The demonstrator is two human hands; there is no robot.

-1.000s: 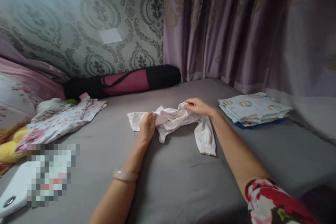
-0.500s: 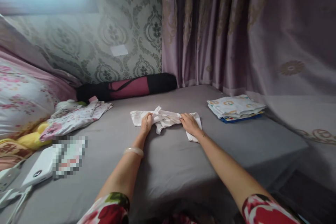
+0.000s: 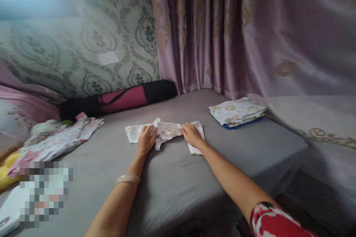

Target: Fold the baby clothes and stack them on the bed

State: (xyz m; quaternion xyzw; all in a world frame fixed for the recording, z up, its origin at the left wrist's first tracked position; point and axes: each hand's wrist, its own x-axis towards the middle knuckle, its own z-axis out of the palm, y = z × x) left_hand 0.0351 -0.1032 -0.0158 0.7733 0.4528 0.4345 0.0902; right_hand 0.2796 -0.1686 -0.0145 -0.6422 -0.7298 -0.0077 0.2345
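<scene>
The left hand (image 3: 147, 140) and right hand (image 3: 191, 134), both curled nearly closed, gripped opposite sides of a rumpled white garment (image 3: 169, 132) on a gray-sheeted bed (image 3: 178, 185), just below the frame's center.

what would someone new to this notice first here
On the gray sheet, the left hand and right hand hold a crumpled white garment. Behind them, a long black-and-maroon bag lies along the patterned wall, and purple curtains fill the upper right. A stack of folded cloths sits right of the hands.
</scene>
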